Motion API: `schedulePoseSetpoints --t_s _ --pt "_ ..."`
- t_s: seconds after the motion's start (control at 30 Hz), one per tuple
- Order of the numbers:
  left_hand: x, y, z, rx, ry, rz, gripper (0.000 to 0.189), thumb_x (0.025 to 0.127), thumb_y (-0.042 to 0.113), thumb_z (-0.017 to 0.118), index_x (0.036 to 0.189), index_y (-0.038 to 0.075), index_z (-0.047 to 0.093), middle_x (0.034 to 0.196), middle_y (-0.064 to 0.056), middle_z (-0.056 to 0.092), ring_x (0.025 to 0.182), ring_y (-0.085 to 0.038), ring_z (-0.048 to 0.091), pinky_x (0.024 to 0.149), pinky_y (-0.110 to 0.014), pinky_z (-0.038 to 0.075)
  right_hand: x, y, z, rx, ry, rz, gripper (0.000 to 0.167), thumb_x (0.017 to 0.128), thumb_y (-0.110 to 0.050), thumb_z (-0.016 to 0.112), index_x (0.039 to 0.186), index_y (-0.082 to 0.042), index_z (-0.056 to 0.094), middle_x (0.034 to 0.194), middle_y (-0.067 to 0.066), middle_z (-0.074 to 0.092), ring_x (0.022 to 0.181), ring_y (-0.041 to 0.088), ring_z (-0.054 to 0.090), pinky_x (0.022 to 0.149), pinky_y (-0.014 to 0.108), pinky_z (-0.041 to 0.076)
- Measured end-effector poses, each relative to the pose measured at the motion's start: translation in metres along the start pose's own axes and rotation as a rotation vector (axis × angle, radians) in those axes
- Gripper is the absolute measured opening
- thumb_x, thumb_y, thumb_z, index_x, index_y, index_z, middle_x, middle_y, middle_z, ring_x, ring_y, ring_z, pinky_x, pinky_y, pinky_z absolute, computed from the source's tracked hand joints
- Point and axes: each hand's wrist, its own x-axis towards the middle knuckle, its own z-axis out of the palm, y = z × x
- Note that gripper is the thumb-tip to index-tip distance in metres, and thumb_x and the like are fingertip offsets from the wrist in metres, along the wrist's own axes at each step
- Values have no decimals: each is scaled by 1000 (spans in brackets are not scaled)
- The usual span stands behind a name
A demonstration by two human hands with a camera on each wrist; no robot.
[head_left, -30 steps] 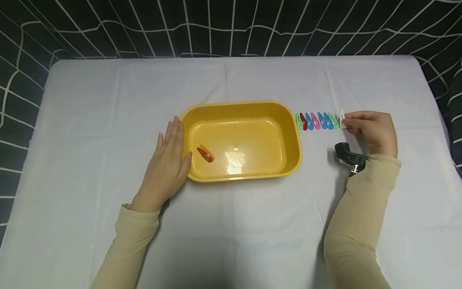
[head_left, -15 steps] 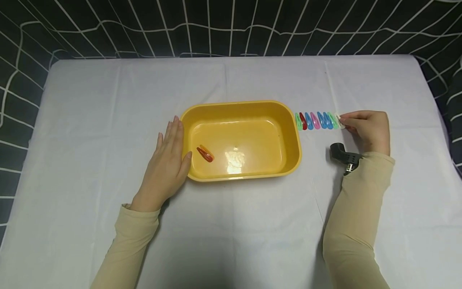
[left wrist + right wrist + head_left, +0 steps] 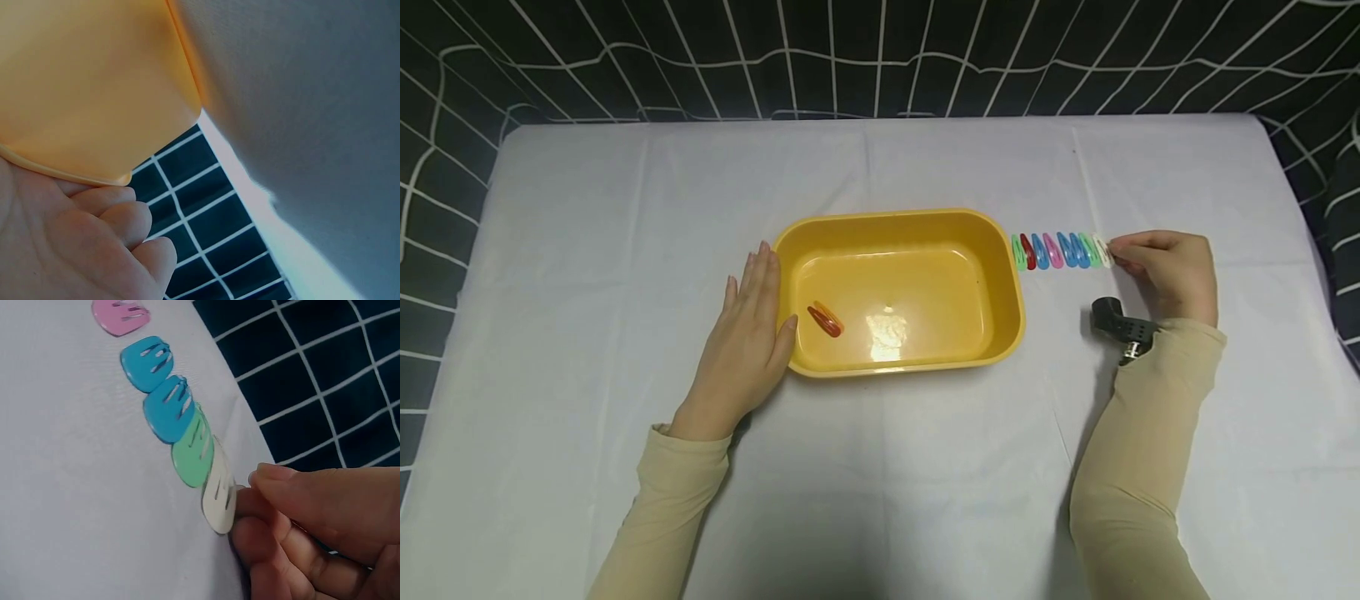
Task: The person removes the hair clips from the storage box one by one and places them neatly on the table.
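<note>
My left hand (image 3: 735, 350) rests with straight fingers against the left side of the yellow tray (image 3: 902, 371). Inside the tray lie a red hair clip (image 3: 825, 322) and an orange hair clip (image 3: 830, 312), side by side. To the tray's right a row of colored hair clips lies on the cloth, with a white hair clip (image 3: 219, 497) at its right end, slightly against the green hair clip (image 3: 192, 450). My right hand (image 3: 1172, 267) is beside the white clip; in the right wrist view a finger touches its edge while the thumb stands just off it.
A white cloth (image 3: 880, 467) covers the table. Dark fabric with white grid lines (image 3: 880, 58) borders its far side. A black wrist camera (image 3: 1120, 321) sticks out from the right sleeve. Further clips in the row include a pink one (image 3: 1053, 250).
My right hand has moved left with the white hair clip, set it down at the row's end, then drawn slightly back from it. My left hand and the tray stay still.
</note>
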Motion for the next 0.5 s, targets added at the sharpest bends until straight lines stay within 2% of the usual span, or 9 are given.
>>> schedulePoseSetpoints --t_s 0.17,0.27,0.37,0.5 --pt "0 0 0 -2 3 1 63 97 20 40 146 -10 13 155 -20 9 143 -31 9 114 -46 6 0 0 -1 191 -21 38 30 82 4 68 63 -19 75 63 -11 67 59 -1 63 57 12 49" --pt "0 0 0 -3 7 4 63 97 19 41 146 -10 14 155 -20 9 143 -31 9 114 -46 6 -1 0 -2 249 -29 52 29 82 6 67 64 -16 75 64 -8 68 60 1 65 58 13 50" --pt "0 0 0 -1 12 7 63 97 19 41 146 -10 14 155 -19 9 143 -31 10 114 -46 7 -1 -1 -3 270 -37 64 27 82 5 67 66 -15 75 64 -7 69 61 2 66 58 13 50" --pt "0 0 0 1 13 8 63 97 19 40 146 -10 14 155 -19 9 143 -32 11 114 -47 7 -2 -3 -4 225 -39 80 27 84 2 67 67 -17 75 65 -8 69 63 1 66 57 14 50"
